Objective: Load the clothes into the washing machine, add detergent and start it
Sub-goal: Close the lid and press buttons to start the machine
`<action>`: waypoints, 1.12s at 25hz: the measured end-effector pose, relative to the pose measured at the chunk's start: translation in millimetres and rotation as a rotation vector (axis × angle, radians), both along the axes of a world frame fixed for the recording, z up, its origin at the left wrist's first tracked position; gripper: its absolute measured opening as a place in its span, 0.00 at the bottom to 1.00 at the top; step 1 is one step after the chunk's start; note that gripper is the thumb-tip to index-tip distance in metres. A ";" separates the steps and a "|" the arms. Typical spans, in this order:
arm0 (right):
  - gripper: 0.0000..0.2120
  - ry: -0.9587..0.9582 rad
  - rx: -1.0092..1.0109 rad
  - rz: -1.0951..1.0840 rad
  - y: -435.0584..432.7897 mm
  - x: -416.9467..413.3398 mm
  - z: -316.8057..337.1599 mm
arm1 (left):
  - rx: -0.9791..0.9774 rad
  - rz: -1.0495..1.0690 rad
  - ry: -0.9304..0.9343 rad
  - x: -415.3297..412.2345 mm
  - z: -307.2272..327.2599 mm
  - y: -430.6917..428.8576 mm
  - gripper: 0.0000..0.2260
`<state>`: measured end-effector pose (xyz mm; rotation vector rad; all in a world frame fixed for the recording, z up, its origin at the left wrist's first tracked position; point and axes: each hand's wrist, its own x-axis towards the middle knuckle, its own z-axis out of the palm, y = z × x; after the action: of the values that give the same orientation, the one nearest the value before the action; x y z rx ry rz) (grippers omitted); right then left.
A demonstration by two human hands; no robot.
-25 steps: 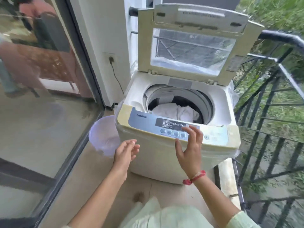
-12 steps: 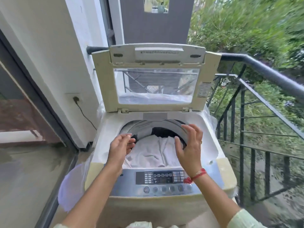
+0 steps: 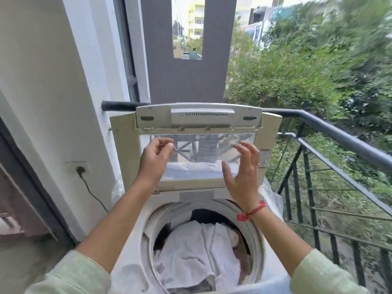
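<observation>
A white top-loading washing machine (image 3: 135,270) stands in front of me with its lid (image 3: 197,117) raised upright; the lid has a clear window. White clothes (image 3: 191,251) lie in the round drum (image 3: 252,225), with something dark under them. My left hand (image 3: 153,160) is held up in front of the lid's window, fingers loosely curled and empty. My right hand (image 3: 244,172) is raised beside it with fingers spread, also empty, a red thread at its wrist. Neither hand clearly touches the lid. The control panel is out of view below.
A white wall with a socket and plugged-in black cable (image 3: 81,170) is on the left. A dark metal balcony railing (image 3: 339,136) runs along the right, close to the machine, with green bushes beyond. A grey pillar (image 3: 184,77) rises behind the lid.
Both hands rose from the control panel, past the drum opening, up to the lid's window. My head came closer and now looks down into the drum; the panel dropped out of view.
</observation>
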<state>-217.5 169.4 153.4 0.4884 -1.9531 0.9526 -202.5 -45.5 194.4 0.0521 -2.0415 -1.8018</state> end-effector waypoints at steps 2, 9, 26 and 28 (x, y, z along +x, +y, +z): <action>0.20 0.068 0.011 -0.034 -2.5 -27.8 20.6 | -0.158 0.042 0.110 -18.2 20.5 -6.5 0.04; 0.36 -0.033 0.326 -0.349 -20.8 -115.1 99.1 | -0.864 0.326 0.331 -73.6 68.0 -6.4 0.15; 0.36 -0.343 0.623 -0.266 -8.9 -83.8 94.2 | -1.120 0.258 0.110 -55.1 59.1 -11.7 0.19; 0.36 -0.293 0.585 -0.289 -4.0 -52.5 81.6 | -1.183 0.206 0.094 -30.3 57.5 -12.9 0.20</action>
<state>-270.0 165.4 234.9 0.3840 -2.4916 0.2652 -232.7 -58.4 251.9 -0.1549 -2.5607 -0.2845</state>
